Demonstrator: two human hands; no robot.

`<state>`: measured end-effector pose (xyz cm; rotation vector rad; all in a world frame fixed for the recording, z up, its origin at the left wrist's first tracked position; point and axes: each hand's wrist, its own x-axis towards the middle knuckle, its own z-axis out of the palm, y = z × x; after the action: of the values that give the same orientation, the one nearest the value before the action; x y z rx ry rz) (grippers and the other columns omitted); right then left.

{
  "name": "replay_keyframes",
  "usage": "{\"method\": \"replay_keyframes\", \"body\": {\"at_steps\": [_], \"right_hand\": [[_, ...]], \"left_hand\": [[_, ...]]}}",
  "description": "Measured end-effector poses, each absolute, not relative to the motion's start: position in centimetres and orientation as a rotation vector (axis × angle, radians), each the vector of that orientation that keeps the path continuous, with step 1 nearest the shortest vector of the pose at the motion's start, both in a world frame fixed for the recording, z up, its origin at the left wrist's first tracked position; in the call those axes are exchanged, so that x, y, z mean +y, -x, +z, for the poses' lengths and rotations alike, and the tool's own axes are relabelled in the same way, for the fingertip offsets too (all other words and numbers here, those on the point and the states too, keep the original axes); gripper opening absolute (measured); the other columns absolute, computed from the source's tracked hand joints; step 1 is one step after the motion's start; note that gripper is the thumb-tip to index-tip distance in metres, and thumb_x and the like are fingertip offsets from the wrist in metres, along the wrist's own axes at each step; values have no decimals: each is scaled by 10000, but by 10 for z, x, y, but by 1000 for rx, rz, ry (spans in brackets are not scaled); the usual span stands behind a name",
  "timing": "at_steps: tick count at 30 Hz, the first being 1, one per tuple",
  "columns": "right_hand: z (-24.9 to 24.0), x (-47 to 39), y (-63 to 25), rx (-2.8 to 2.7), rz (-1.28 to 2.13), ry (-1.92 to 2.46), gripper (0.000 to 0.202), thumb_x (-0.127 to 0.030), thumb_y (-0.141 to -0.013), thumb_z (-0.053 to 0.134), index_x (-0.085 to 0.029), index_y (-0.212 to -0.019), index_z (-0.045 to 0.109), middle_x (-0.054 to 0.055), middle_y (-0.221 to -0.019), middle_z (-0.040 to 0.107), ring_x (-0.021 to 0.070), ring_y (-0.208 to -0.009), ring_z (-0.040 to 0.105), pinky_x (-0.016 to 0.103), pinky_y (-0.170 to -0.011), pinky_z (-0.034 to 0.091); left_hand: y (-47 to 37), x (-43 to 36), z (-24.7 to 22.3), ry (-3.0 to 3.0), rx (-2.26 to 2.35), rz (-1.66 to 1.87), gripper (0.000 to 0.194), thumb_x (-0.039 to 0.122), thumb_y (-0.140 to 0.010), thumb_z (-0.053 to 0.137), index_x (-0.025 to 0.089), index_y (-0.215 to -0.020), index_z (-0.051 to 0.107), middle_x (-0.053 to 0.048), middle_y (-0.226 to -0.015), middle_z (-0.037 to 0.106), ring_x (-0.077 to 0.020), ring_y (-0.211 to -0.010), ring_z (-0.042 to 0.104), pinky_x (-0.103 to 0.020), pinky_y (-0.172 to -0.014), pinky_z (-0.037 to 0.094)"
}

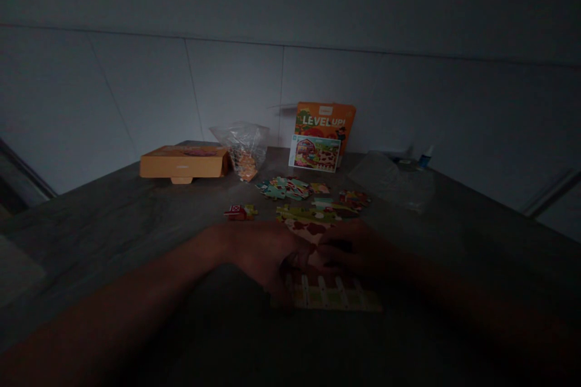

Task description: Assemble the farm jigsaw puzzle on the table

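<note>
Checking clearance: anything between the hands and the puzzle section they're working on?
Nothing visible. Both the left hand and the right hand already rest on the assembled puzzle section. Loose pieces lie farther back on the table, clear of both hands.

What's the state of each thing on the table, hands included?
left hand: palm down on the joined puzzle section
right hand: on the same section, grip unclear in the dim light
orange box: closed, flat
plastic bag: open, pieces inside
box lid: upright against the wall
loose pieces: unjoined

Puzzle centre [318, 242] — under both hands
</note>
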<state>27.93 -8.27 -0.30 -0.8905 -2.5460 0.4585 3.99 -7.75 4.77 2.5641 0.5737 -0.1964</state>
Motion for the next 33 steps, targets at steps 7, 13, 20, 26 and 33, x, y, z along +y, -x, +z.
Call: {"method": "replay_keyframes", "body": {"at_steps": [7, 13, 20, 26, 33], "right_hand": [[-3, -83, -279, -2562, 437, 892, 306, -335, -941, 500, -152, -776, 681, 20, -678, 650, 104, -574, 523, 226, -559, 349], [-4, -82, -280, -2568, 444, 893, 279, -309, -940, 506, -159, -791, 688, 16, -687, 655, 104, -597, 549, 219, -571, 358], [-5, -81, -280, -2549, 467, 885, 287, -324, -940, 509, -157, -786, 685, 10, -686, 662, 97, -579, 535, 216, -561, 360], [-3, -83, -280, -2561, 470, 904, 282, -318, -936, 513, -153, -789, 689, 14, -692, 658, 94, -580, 514, 217, -567, 358], [-3, -82, -279, -2554, 478, 896, 296, -324, -933, 504, -147, -773, 679, 28, -697, 660, 108, -599, 546, 222, -567, 360]], "left_hand": [[-39, -77, 48, -2528, 610, -202, 449, 287, -654, 816, 213, -1068, 658, 3, -917, 726, -158, -721, 650, -224, -566, 419], [-40, -77, 46, -2531, 573, -182, 389, 279, -668, 813, 200, -1019, 665, 8, -884, 722, -141, -704, 641, -209, -557, 404], [-41, -78, 50, -2584, 630, -225, 341, 305, -664, 823, 190, -943, 663, 6, -856, 712, -145, -692, 636, -206, -519, 377], [-40, -79, 50, -2590, 612, -190, 346, 316, -666, 829, 196, -950, 672, 9, -852, 715, -144, -693, 632, -211, -527, 377], [-40, -79, 48, -2559, 590, -189, 383, 280, -677, 825, 196, -1017, 669, 8, -881, 729, -133, -684, 634, -206, -544, 396]]}}
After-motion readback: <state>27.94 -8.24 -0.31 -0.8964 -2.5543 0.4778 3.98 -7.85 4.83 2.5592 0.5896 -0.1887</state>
